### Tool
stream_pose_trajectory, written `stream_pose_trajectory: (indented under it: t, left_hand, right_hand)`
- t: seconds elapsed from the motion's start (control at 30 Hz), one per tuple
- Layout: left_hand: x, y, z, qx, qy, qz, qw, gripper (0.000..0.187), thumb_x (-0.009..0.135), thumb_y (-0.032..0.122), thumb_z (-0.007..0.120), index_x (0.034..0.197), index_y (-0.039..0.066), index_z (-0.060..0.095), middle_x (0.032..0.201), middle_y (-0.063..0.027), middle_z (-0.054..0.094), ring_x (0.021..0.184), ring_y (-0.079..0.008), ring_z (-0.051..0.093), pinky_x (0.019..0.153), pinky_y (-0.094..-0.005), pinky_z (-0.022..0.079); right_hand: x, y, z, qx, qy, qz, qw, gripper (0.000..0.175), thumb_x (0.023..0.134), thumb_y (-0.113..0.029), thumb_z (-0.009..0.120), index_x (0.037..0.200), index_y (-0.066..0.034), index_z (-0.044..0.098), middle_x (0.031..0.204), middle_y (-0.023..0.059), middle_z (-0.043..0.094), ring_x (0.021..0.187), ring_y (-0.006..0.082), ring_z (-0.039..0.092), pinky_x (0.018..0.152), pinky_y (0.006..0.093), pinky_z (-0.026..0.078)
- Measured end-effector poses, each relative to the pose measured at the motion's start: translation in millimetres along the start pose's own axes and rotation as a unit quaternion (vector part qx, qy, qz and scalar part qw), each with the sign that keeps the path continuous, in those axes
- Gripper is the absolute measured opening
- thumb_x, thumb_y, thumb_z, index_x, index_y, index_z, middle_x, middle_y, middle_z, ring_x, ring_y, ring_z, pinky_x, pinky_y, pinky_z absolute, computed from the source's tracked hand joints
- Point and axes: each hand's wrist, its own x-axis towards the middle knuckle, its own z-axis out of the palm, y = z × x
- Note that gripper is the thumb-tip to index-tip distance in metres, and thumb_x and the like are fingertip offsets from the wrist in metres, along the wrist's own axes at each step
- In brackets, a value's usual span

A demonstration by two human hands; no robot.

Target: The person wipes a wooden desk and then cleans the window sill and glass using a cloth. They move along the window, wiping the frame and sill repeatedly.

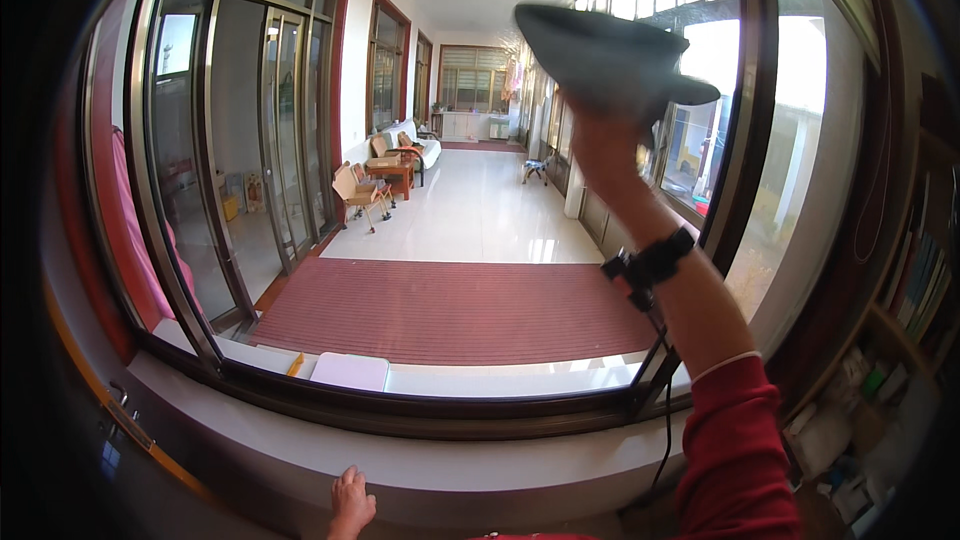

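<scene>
A dark grey cloth (pixel 600 52) is bunched in my raised right hand (pixel 609 139), its corners spread and blurred. It is up at the glass of the window (pixel 705 142), toward the upper right; wet-looking specks and smears show on the pane around it. The cloth hides most of my right fingers. A black strap with a small device (pixel 649 266) sits around my right wrist, and a dark cable (pixel 667 420) hangs from it. Low in the picture, my left hand (pixel 352 502) has curled fingers and holds nothing visible, close to the front edge of the pale windowsill (pixel 465 457).
Beyond the window, a white tablet-like board (pixel 350 372) and a yellow item (pixel 296 364) lie on the outer ledge. A red ribbed mat (pixel 457 307) covers the floor behind. Shelves with books (pixel 919 277) stand at right; a door handle (pixel 120 397) is at lower left.
</scene>
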Motion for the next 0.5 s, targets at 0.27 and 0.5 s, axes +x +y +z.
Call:
stream_pose_trajectory:
  t: [0.27,0.5]
  left_hand:
    - [8,22,-17,-0.013,0.041,0.022,0.999,0.047,0.079,0.015,0.071,0.123,0.002,0.062,0.127,-0.0232,0.060,0.112,-0.0391,0.059,0.097,-0.0487,0.047]
    - [131,209,-149,-0.302,0.179,0.290,0.891,0.076,0.089,0.029,0.073,0.148,0.000,0.034,0.153,-0.0232,0.037,0.141,-0.0383,0.037,0.116,-0.0468,0.029]
  right_hand:
    - [3,50,-13,0.104,-0.089,-0.016,0.990,0.032,0.090,-0.019,0.064,0.120,-0.0108,0.064,0.128,0.0124,0.059,0.122,0.0268,0.054,0.103,0.0389,0.043]
    - [-21,29,-22,0.301,-0.293,-0.073,0.905,0.040,0.092,-0.027,0.065,0.127,-0.0077,0.061,0.134,0.0139,0.057,0.125,0.0258,0.053,0.106,0.0381,0.042]
